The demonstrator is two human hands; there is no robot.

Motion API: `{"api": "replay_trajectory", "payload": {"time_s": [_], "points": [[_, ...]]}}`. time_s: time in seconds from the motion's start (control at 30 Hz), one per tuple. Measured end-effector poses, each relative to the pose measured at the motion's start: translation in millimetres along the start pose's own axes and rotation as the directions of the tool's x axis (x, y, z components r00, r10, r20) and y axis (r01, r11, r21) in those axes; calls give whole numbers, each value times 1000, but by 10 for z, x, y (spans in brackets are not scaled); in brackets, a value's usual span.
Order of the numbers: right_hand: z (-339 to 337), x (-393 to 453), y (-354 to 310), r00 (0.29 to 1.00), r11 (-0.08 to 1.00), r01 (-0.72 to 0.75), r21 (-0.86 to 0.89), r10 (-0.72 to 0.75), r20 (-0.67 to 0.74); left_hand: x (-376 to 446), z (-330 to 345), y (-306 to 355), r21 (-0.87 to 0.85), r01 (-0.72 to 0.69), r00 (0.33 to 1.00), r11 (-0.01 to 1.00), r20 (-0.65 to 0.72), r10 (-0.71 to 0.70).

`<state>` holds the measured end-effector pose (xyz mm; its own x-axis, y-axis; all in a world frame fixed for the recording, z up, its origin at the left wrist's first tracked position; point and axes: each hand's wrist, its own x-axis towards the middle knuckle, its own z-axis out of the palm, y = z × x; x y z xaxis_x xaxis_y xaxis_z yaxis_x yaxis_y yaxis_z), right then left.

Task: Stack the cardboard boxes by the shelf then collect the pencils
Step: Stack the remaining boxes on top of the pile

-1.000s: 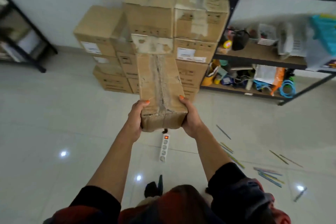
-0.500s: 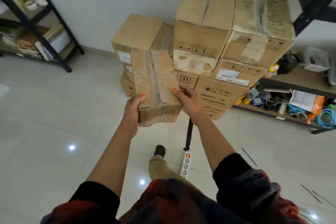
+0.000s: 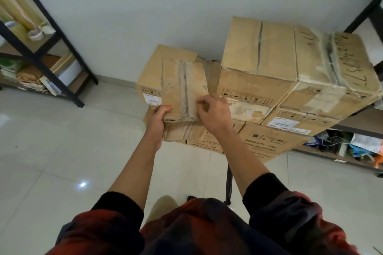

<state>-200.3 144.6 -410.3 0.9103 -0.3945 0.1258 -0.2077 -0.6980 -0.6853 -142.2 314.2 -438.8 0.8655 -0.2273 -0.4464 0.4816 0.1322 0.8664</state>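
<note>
Head view, one moment. Small cardboard box (image 3: 183, 87): on top of low stack (image 3: 151, 72), just left of tall box stack (image 3: 290, 80). Left hand (image 3: 157, 118): grip on box's near left corner, thumb on top. Right hand (image 3: 213, 114): grip pinching near right edge, fingers curled. Black shelf (image 3: 339, 151): right of tall box stack, cluttered. Second shelf (image 3: 51, 64): far left.

Two hands, left hand (image 3: 158, 117) and right hand (image 3: 214, 115), one small cardboard box (image 3: 183, 89) held, at least seven stacked boxes (image 3: 290, 72) (lower ones partly hidden), two shelving units (image 3: 47, 47).
</note>
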Motion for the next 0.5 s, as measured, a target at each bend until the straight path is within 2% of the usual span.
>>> {"api": "replay_trajectory", "payload": {"time_s": [0.27, 0.5], "points": [[150, 524, -69, 996, 991, 20, -130, -32, -87, 845, 133, 242, -2, 81, 995, 997, 63, -80], [343, 1018, -157, 998, 994, -66, -83, 64, -19, 1460, 283, 440, 82, 126, 984, 989, 120, -135]]}}
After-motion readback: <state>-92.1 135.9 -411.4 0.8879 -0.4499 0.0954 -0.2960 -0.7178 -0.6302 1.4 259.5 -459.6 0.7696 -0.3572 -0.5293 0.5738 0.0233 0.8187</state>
